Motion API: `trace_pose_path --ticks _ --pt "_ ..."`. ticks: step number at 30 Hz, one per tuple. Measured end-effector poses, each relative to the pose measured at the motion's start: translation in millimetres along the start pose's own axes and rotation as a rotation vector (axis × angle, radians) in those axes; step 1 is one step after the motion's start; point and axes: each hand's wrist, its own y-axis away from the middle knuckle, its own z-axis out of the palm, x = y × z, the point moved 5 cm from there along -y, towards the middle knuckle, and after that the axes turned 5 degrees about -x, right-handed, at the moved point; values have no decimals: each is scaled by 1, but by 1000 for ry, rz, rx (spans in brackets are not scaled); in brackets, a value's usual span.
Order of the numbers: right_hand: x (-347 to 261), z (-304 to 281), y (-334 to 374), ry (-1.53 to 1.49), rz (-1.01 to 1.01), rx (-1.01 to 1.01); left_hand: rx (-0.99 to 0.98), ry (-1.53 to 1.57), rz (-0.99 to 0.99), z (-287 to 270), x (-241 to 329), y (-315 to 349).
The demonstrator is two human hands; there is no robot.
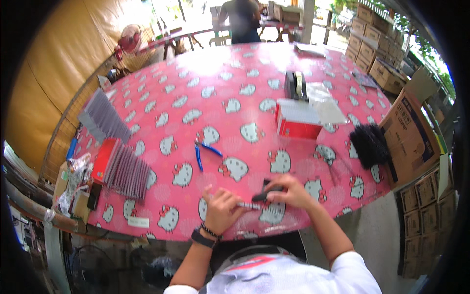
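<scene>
Near the front edge of the pink table (196, 132), my left hand (223, 209) is closed round one end of a thin light-and-dark striped strip (250, 206), whose kind I cannot make out. My right hand (292, 192) grips a small black object (264, 193) just over the strip's other end; its kind is too blurred to tell. A dark watch and a bead bracelet circle my left wrist. Beyond my left hand lies a pair of blue-handled pliers (205, 153), handles spread.
At left stand a red box of stacked grey sheets (120, 169) and another grey stack (104, 120). A red-and-white box (298, 120), a black tape dispenser (295, 85) and a black bristly bundle (368, 146) sit at right. Cardboard boxes (411, 137) border the table. A person (240, 22) stands far off.
</scene>
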Motion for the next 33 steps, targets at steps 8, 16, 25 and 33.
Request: trace_pose_path --ticks 8,16,25,33 --pt "-12 0 -10 -115 -38 -63 160 54 -118 -10 -2 5" --pt "-11 8 -16 -455 -183 -140 131 1016 -457 41 -55 32" --pt "-22 22 -37 -267 -133 -253 105 1075 -350 52 -57 35" --pt "-29 26 -55 43 23 -199 -11 978 -406 48 -58 30"
